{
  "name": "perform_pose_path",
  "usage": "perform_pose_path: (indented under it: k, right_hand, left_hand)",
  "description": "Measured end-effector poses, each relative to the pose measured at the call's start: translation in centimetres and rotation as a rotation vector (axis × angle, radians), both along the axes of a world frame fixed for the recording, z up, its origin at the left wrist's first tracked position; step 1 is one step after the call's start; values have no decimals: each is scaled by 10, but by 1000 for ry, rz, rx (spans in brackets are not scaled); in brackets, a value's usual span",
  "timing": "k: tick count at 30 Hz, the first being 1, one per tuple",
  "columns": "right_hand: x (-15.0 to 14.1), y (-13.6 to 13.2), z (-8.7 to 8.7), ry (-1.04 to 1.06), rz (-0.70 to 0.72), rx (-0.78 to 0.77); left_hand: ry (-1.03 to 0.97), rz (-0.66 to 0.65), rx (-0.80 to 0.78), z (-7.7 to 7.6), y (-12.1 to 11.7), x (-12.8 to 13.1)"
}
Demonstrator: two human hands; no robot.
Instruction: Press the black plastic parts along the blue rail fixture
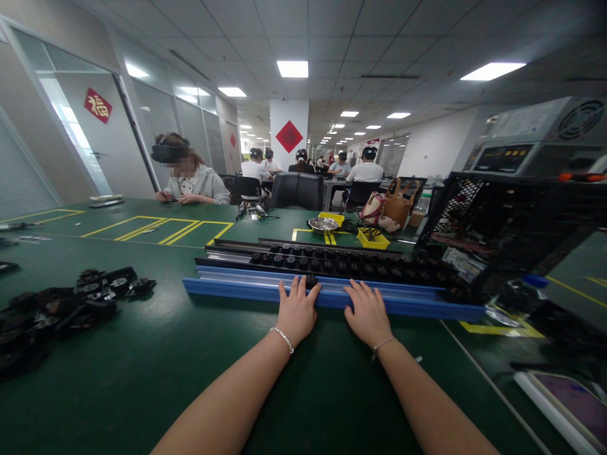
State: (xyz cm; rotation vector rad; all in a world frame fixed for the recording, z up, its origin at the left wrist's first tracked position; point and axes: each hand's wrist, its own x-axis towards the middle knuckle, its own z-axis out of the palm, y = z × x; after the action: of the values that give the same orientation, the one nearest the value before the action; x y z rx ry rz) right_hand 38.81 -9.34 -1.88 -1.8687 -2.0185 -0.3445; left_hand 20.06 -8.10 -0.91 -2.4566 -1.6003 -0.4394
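Observation:
My left hand (pixel 296 313) and my right hand (pixel 367 315) rest side by side on the near edge of a long blue rail (pixel 227 285) that lies across the green table (pixel 142 379). Their fingers reach onto the rail. A small black part (pixel 312 280) sits at the fingertips of my left hand; whether the fingers pinch it is unclear. The fingers of my right hand lie flat and spread. Behind the blue rail run black rails (pixel 341 259) filled with several round black parts. Each wrist wears a thin bracelet.
A pile of black parts (pixel 71 303) lies at the left. An open computer case (pixel 516 221) stands at the right, yellow bins (pixel 372 238) and a metal bowl (pixel 323 224) behind. A person with a headset (pixel 190 180) sits at the far left; others sit beyond.

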Motion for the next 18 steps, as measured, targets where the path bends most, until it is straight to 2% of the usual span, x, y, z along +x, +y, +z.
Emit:
perform_pose_path:
  k: [18]
  right_hand:
    - [3, 0, -1, 5, 8, 8]
  left_hand:
    - [103, 90, -131, 9, 3, -12]
